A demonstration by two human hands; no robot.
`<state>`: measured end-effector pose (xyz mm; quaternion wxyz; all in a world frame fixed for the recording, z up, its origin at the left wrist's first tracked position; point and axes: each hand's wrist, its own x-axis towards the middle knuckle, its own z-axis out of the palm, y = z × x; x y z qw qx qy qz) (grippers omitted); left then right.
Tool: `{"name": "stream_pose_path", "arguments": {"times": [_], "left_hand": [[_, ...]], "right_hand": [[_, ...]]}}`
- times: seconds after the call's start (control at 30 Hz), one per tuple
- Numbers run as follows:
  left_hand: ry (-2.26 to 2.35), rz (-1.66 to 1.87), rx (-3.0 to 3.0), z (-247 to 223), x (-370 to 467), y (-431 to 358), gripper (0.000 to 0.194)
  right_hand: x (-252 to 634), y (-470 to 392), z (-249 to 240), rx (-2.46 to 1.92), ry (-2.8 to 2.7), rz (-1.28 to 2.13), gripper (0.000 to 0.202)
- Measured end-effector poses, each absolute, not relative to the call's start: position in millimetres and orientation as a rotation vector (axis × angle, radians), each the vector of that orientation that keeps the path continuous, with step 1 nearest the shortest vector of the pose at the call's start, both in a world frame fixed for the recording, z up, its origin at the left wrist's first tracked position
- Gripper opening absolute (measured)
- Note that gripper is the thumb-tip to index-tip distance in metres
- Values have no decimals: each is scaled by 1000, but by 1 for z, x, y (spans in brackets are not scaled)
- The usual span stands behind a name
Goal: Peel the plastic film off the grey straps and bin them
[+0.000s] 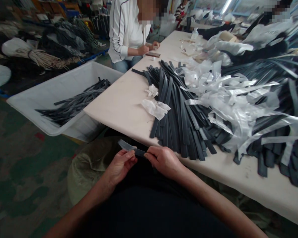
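Dark strip [140, 152] is pinched by both hands [121, 165] [165, 161], which angle inward

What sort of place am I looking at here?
Probably a workshop or factory floor: dark strips lie heaped on a long table, more fill part of a white bin, and another person is at the same table.

A heap of strips [172, 114] lies on the table [111, 107], plastic film [238, 114] partly over it; a bin [37, 86] with more strips [75, 104] stands left of the table.
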<state>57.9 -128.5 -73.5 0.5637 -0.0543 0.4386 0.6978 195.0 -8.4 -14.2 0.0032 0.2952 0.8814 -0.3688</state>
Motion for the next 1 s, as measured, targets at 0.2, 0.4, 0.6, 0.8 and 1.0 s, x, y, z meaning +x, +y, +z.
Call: {"name": "stream_pose_path", "arguments": {"times": [0.2, 0.4, 0.6, 0.8, 1.0], "left_hand": [[976, 1585, -54, -74, 71, -126, 34], [932, 1604, -66, -48, 40, -131, 29], [908, 1364, 101, -38, 53, -147, 40], [792, 1374, 172, -42, 67, -156, 62], [972, 2009, -501, -62, -7, -161, 20]], "right_hand": [[191, -12, -11, 908, 2804, -1085, 30], [222, 7, -8, 332, 3044, -1468, 69], [216, 2, -10, -313, 3266, -1205, 36], [208, -16, -3, -420, 3108, -1631, 30], [250, -4, 18, 70, 2464, -2084, 45]]}}
